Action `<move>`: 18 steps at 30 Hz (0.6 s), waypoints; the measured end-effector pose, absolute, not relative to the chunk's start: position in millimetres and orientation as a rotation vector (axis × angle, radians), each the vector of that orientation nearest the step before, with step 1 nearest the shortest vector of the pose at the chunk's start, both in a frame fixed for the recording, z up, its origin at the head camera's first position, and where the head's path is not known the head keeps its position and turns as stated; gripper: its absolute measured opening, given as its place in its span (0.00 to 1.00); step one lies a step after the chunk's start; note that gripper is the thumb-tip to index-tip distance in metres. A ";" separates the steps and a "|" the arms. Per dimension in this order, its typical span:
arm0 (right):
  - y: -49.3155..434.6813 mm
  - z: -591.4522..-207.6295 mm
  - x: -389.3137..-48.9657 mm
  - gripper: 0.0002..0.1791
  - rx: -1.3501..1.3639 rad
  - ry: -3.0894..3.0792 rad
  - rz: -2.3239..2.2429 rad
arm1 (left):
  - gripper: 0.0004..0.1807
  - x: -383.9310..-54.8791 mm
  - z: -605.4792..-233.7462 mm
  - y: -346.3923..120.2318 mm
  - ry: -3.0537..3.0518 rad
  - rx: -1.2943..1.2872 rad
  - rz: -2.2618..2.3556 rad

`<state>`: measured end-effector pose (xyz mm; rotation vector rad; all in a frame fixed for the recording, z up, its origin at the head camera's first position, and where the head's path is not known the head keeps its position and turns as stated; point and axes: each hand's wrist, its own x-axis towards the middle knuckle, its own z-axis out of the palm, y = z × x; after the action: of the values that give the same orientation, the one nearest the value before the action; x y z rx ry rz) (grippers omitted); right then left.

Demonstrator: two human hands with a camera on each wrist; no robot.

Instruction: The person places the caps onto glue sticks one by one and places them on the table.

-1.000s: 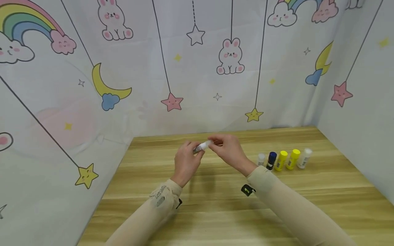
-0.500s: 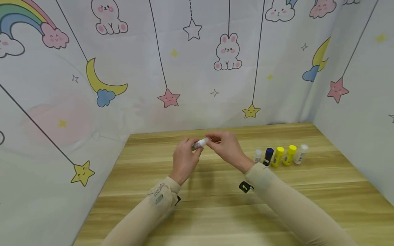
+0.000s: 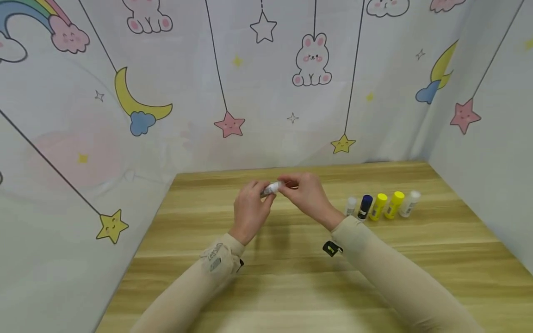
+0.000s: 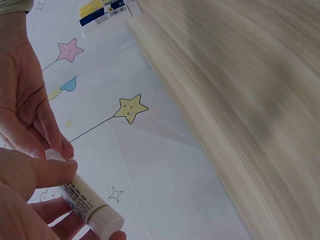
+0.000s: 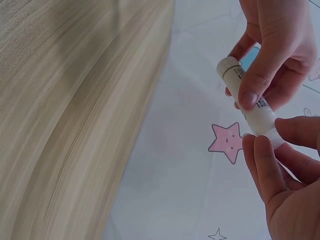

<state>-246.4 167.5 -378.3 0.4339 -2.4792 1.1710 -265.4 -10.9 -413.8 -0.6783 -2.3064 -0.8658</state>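
A white glue stick [image 3: 271, 188] is held up over the back of the table, slanting between both hands. My left hand [image 3: 250, 210] grips its printed barrel, thumb lying along the near side in the right wrist view. With thumb and fingertips, my right hand [image 3: 310, 199] pinches the ribbed white end [image 5: 272, 136]. At the opposite end, past the left fingers, a pale translucent end piece [image 4: 107, 222] sticks out in the left wrist view. The fingers hide part of the barrel.
To the right stands a row of glue sticks: a white one [image 3: 351, 206], a dark blue one [image 3: 365, 206], two yellow ones [image 3: 379, 206] and another white one [image 3: 410, 204]. A patterned white curtain [image 3: 266, 143] borders the wooden table [image 3: 291, 296] behind and at the sides.
The head view has tilted and shifted slightly. Both hands keep their hold on the glue stick, with only slight movement of the right fingers at its end.
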 end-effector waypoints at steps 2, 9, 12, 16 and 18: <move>167.4 -377.1 -246.7 0.13 0.434 -2.483 1.164 | 0.15 -265.5 -412.2 -10.8 -2.301 -0.684 -0.857; 168.7 -376.8 -245.7 0.12 0.440 -2.492 1.181 | 0.12 -263.8 -411.4 -9.7 -2.298 -0.733 -0.812; 169.6 -375.7 -244.2 0.11 0.444 -2.499 1.189 | 0.12 -263.2 -412.1 -9.0 -2.295 -0.757 -0.769; 168.8 -374.7 -243.7 0.12 0.420 -2.514 1.187 | 0.13 -261.8 -412.0 -8.2 -2.278 -0.781 -0.713; 166.8 -375.2 -244.6 0.12 0.407 -2.518 1.182 | 0.12 -260.9 -411.6 -7.7 -2.273 -0.779 -0.694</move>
<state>-244.6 166.8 -375.2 0.4066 -2.5176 1.1818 -260.9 -7.7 -411.6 -0.7795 -2.2727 -0.6940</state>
